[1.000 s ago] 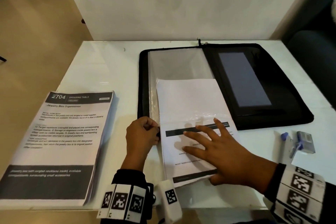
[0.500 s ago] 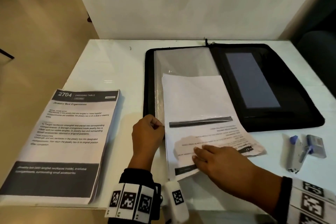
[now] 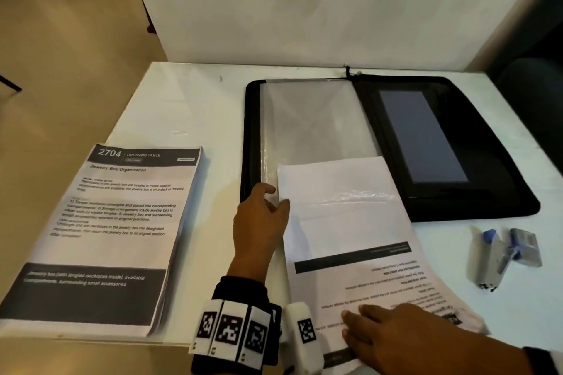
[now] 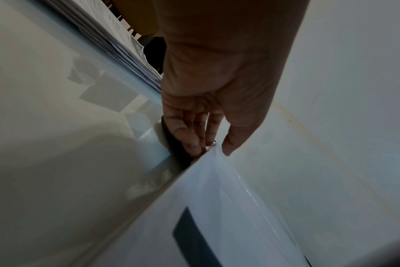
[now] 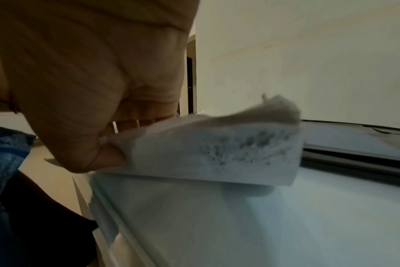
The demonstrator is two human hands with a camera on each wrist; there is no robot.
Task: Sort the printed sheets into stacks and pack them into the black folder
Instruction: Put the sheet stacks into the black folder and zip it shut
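Currently: your right hand [image 3: 405, 335] pinches the sheet bundle [image 3: 350, 240] at the table's [image 3: 189, 106] near edge; your left hand [image 3: 259, 222] pinches the black folder's [image 3: 487, 192] clear sleeve [image 3: 310, 125].

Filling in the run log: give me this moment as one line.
step: loading sheets into folder sleeve | left hand: pinches sleeve edge | right hand: grips sheets' near end | stack: waiting on table

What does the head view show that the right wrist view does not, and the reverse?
Only the head view shows the left hand at the clear sleeve, the second paper stack and the stapler. Only the right wrist view shows the thumb under the sheets' lifted near corner. Both show the right hand gripping the printed sheets and the black folder.
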